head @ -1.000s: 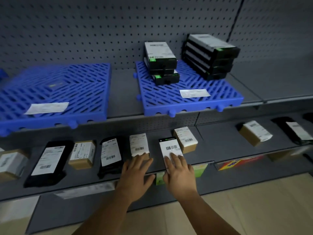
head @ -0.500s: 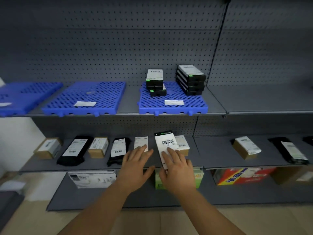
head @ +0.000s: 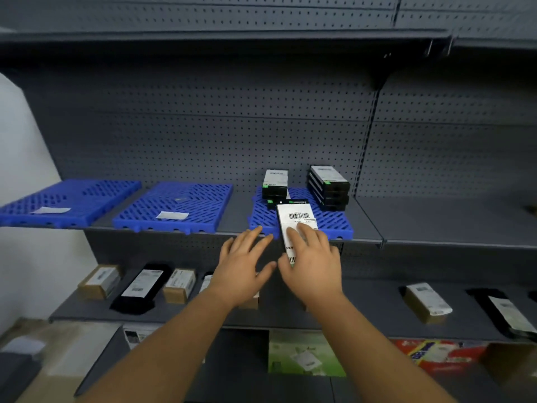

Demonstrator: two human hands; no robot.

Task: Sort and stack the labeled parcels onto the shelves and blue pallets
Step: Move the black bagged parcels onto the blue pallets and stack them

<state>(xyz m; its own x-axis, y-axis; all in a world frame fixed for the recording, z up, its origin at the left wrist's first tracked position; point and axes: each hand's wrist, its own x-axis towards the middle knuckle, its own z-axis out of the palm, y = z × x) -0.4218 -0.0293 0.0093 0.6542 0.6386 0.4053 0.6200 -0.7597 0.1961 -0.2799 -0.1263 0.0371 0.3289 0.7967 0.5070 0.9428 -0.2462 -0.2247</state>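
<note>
Parcel (head: 296,225) grasped by right hand (head: 312,267), raised before blue pallet (head: 334,225); left hand (head: 242,269) beside, fingers released.

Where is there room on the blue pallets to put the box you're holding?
The two left pallets hold only a paper slip each. The right pallet is crowded at the back by two black stacks; its front strip lies behind the box in the right hand.

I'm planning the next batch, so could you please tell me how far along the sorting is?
Done: two stacks of black boxes sit on the right blue pallet. In hand: the right hand holds a labeled black parcel; the left hand is open. Left: parcels on the lower shelf; two pallets hold none.
</note>
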